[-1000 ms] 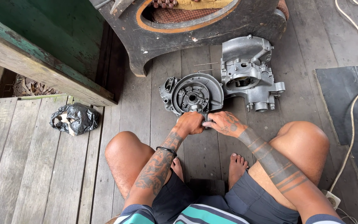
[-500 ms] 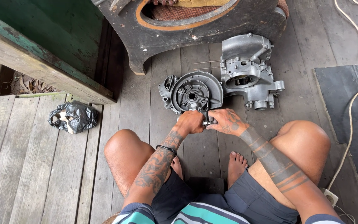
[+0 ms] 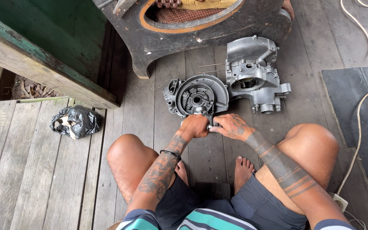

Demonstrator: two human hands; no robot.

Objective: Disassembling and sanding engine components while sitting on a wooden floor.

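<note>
Round grey metal engine cover (image 3: 196,99) lies flat on the planks, open face up. Left hand (image 3: 194,126) and right hand (image 3: 231,127) are both pinched on a small metal part (image 3: 210,126) at its near edge, axis unclear.

A makeshift open-air repair spot on a weathered plank floor (image 3: 30,179): grey engine casing halves (image 3: 256,76) lie on the boards beside a worn dark wooden furniture piece (image 3: 201,34), a crumpled black plastic bag (image 3: 75,121) and a trailing cable (image 3: 358,106).
</note>
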